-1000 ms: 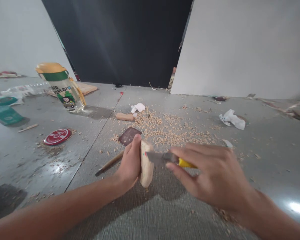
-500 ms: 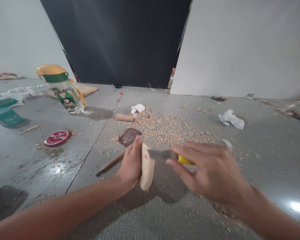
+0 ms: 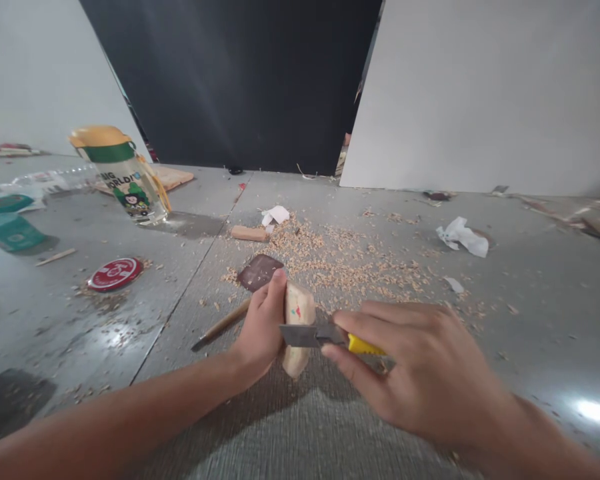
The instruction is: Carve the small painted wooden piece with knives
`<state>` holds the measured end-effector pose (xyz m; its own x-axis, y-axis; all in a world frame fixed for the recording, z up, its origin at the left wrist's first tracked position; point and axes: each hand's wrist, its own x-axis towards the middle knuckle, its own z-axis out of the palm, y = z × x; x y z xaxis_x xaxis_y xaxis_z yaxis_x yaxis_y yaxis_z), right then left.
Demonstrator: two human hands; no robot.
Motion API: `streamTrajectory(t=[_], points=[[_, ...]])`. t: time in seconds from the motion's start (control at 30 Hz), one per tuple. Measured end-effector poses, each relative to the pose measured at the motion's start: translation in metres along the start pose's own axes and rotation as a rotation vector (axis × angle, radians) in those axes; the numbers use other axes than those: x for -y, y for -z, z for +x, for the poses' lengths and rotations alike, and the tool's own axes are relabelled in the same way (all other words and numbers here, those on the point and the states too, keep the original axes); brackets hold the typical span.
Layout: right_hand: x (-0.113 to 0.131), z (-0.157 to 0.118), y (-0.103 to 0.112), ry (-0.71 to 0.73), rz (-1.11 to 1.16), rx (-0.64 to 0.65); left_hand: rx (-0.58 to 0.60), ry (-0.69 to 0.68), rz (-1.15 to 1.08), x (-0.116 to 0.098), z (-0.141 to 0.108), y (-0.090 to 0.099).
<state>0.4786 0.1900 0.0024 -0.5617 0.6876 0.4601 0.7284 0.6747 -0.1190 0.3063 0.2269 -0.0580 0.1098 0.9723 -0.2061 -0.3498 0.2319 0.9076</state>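
Observation:
In the head view my left hand (image 3: 263,323) is wrapped round a pale carved piece of wood (image 3: 300,303) held upright, its thumb at the top edge. Small red and green marks show on the wood's face. My right hand (image 3: 415,367) grips a utility knife (image 3: 363,345) with a yellow handle. The knife's grey blade lies across the lower half of the wood, its tip close to my left fingers. Behind my left hand a wooden-handled carving tool (image 3: 223,325) rests on the surface. Just beyond is a dark brown flat piece (image 3: 261,272).
Wood shavings (image 3: 340,260) are scattered ahead. A small wood block (image 3: 249,233) and crumpled tissue (image 3: 463,237) lie further off. To the left are a water bottle (image 3: 125,183), a round red lid (image 3: 115,274) and a teal container (image 3: 11,231). A dark panel (image 3: 240,87) stands behind.
My right hand has moved the knife down and to the left, so its blade now lies across the wood's lower half. The wood has turned slightly in my left hand.

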Motion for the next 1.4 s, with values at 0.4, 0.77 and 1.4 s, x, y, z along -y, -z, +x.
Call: streamTrajectory(t=[0.4,0.77,1.4], points=[[-0.024,0.001,0.003,-0.067,-0.086,-0.083,-0.149,-0.093,0.275,0.011,-0.003,0.012],[-0.026,0.002,-0.001,-0.044,-0.044,-0.008,-0.133,-0.129,0.259,0.011,0.000,0.012],[-0.027,-0.001,0.002,-0.034,-0.092,-0.077,-0.144,-0.092,0.312,0.010,-0.001,0.009]])
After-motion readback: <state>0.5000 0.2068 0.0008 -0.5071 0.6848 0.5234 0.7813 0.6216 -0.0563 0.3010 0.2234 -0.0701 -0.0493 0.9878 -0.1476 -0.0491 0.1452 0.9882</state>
